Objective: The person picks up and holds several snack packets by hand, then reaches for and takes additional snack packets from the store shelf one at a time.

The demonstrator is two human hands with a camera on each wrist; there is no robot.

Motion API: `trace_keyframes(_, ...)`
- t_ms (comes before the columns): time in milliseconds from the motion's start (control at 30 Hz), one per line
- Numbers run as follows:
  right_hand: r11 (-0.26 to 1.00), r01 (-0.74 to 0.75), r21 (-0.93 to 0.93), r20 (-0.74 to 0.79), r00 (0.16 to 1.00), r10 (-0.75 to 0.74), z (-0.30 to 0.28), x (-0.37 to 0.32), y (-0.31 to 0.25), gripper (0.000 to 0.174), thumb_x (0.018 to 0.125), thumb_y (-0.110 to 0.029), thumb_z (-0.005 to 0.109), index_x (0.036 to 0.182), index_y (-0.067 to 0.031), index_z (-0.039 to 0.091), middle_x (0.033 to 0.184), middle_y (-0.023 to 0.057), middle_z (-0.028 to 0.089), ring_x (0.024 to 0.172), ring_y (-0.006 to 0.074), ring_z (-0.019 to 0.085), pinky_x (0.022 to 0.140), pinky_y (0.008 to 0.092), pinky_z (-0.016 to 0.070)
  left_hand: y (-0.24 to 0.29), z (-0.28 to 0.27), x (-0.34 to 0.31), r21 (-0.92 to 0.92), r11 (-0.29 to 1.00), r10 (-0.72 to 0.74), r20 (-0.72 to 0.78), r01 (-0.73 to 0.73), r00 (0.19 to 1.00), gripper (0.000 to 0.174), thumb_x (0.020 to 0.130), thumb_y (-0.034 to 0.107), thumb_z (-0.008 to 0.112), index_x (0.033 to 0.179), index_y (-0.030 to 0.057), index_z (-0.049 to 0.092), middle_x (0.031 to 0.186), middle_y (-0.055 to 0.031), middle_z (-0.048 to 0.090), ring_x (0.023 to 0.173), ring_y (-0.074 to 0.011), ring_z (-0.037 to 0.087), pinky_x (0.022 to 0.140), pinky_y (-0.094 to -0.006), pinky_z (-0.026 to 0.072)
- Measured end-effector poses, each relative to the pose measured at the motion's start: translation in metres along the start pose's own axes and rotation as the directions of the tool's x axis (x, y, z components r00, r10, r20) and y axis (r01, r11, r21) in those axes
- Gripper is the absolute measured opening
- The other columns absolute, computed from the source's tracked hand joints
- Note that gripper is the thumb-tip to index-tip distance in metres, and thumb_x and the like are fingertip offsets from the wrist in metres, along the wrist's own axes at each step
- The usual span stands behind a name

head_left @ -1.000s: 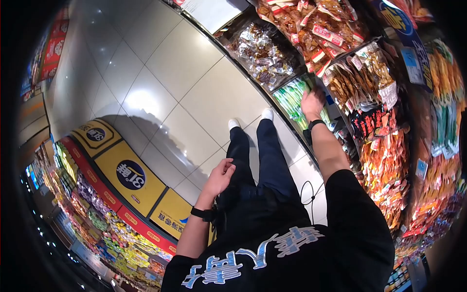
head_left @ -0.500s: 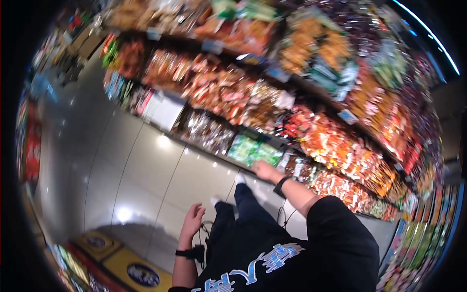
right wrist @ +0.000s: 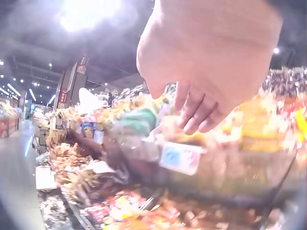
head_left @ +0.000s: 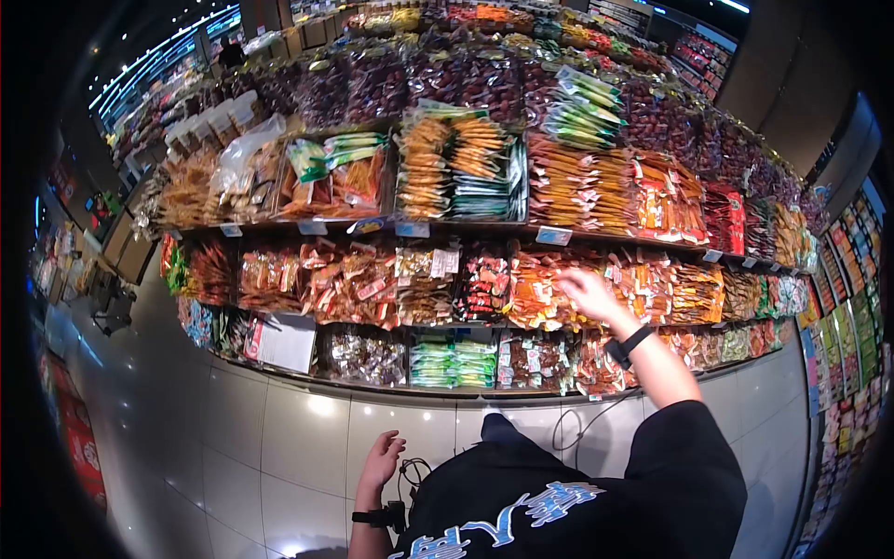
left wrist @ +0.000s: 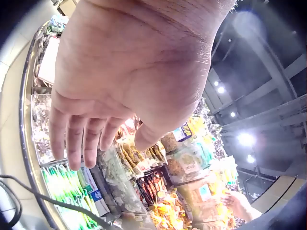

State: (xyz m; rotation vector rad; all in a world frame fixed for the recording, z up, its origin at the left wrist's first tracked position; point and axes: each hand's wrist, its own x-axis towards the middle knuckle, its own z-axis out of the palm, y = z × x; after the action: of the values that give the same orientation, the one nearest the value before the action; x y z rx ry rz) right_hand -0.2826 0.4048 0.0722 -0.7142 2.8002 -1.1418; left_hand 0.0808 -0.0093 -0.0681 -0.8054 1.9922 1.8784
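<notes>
shirt point(head_left: 577, 503): black fabric, pale blue print across the back, lowest in the head view.
left hand point(head_left: 380, 461): low at the side, palm bare, fingers slack and slightly apart, gripping nothing; black strap at the wrist.
cable point(head_left: 568, 424): thin, black, looped, between body and shelf front.
floor tiles point(head_left: 298, 438): large, pale, glossy, with glare spots.
right hand point(head_left: 585, 291): raised to the middle shelf, motion-blurred. In the wrist view, fingers loosely bent, thumb apart, nothing between them. Touching the packs or just short of them: cannot tell.
wrist band point(head_left: 629, 343): black, snug on the right forearm.
orange packets point(head_left: 533, 289): middle shelf, right of centre, right at the right hand's fingertips. Glossy crinkled film, flat pillow shape, orange with red and white label patches, packed upright in a dense row.
price tags point(head_left: 553, 236): small pale rectangles on the shelf edge above the orange packets.
green packets point(head_left: 453, 361): bottom shelf, below and left of the right hand. Slim, shiny, green and white, stacked close.
white sign point(head_left: 287, 343): plain card, tilted, bottom shelf further left.
stick packs point(head_left: 447, 168): top shelf. Long narrow yellow-orange sleeves, fanned, beside green-striped ones.
clear bags point(head_left: 244, 144): top shelf left, soft see-through plastic, bunched.
far aisles point(head_left: 149, 74): more stocked shelving, strip lights, detail too small.
</notes>
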Motion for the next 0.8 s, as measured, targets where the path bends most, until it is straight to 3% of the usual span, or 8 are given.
trace_keyframes(100,0.971,0.140,-0.196,-0.181,0.968,-0.176,-0.091,0.053,-0.003,0.045,0.088,-0.032,0.066,0.121,-0.0024,0.060,0.120,0.0181,0.063,0.110,0.0304,0.061,0.097,0.0397,0.0471,0.023,0.020,0.020,0.009,0.999,0.033,-0.012,-0.033,0.999,0.043,0.098,0.027,0.055,0.133,0.0031,0.048,0.116,-0.0136,0.065,0.105,-0.0213,0.062,0.088,-0.0333,0.0485)
trace_keyframes(167,0.834,0.196,-0.516,-0.238,0.902,-0.359,-0.146,0.094,0.002,0.054,0.086,-0.034,0.068,0.129,-0.0036,0.054,0.131,0.0192,0.054,0.122,0.0347,0.052,0.105,0.0440,0.0403,0.038,0.035,0.035,-0.005,0.998,0.058,-0.026,-0.058,0.998,0.044,0.097,0.027,0.055,0.133,0.0030,0.048,0.115,-0.0134,0.065,0.104,-0.0213,0.062,0.088,-0.0332,0.0485)
trace_keyframes(233,0.744,0.145,-0.653,-0.291,0.858,-0.423,-0.188,0.139,0.010,0.065,0.083,-0.039,0.069,0.135,-0.0058,0.047,0.139,0.0212,0.045,0.130,0.0375,0.043,0.109,0.0466,0.0352,0.051,0.053,0.050,0.002,0.996,0.087,-0.045,-0.087,0.995,0.043,0.098,0.027,0.055,0.133,0.0029,0.049,0.115,-0.0132,0.065,0.104,-0.0214,0.062,0.088,-0.0333,0.0486)
trace_keyframes(400,0.587,0.092,-0.804,-0.234,0.859,-0.455,-0.246,0.235,-0.001,0.095,0.075,-0.047,0.075,0.149,-0.0107,0.028,0.150,0.0227,0.029,0.140,0.0382,0.027,0.115,0.0485,0.0252,0.076,0.102,0.076,-0.017,0.987,0.155,-0.085,-0.157,0.984,0.043,0.098,0.025,0.054,0.133,0.0010,0.048,0.115,-0.0139,0.065,0.104,-0.0213,0.062,0.090,-0.0337,0.0486)
trace_keyframes(500,0.543,0.134,-0.829,-0.153,0.880,-0.450,-0.257,0.285,0.008,0.098,0.077,-0.051,0.071,0.152,-0.0107,0.022,0.152,0.0242,0.025,0.142,0.0389,0.025,0.114,0.0490,0.0247,0.102,0.127,0.069,0.009,0.994,0.110,-0.105,-0.109,0.988,0.041,0.100,0.025,0.052,0.134,0.0040,0.048,0.119,-0.0118,0.065,0.107,-0.0201,0.062,0.092,-0.0350,0.0478)
trace_keyframes(667,0.566,0.253,-0.785,-0.104,0.846,-0.523,-0.269,0.313,0.005,0.067,0.078,-0.029,0.061,0.137,-0.0027,0.045,0.132,0.0215,0.053,0.121,0.0368,0.052,0.104,0.0446,0.0414,0.091,0.145,0.071,-0.050,0.993,0.101,-0.157,-0.110,0.982,0.041,0.099,0.024,0.052,0.134,0.0035,0.048,0.118,-0.0115,0.065,0.106,-0.0199,0.062,0.090,-0.0337,0.0482)
trace_keyframes(767,0.543,0.284,-0.790,-0.166,0.753,-0.636,-0.266,0.329,0.021,0.069,0.078,-0.030,0.062,0.139,-0.0024,0.042,0.134,0.0216,0.052,0.121,0.0358,0.052,0.104,0.0447,0.0405,0.093,0.148,0.066,-0.092,0.992,0.066,-0.204,-0.087,0.977,0.044,0.098,0.025,0.055,0.133,-0.0006,0.048,0.113,-0.0143,0.065,0.104,-0.0201,0.061,0.091,-0.0323,0.0481)
trace_keyframes(800,0.568,0.283,-0.773,-0.166,0.774,-0.611,-0.265,0.334,0.022,0.074,0.076,-0.032,0.065,0.140,-0.0027,0.040,0.135,0.0220,0.050,0.122,0.0365,0.051,0.105,0.0451,0.0400,0.095,0.148,0.067,-0.098,0.992,0.057,-0.218,-0.080,0.974,0.045,0.098,0.026,0.055,0.133,-0.0006,0.048,0.113,-0.0142,0.065,0.103,-0.0200,0.062,0.091,-0.0322,0.0482)
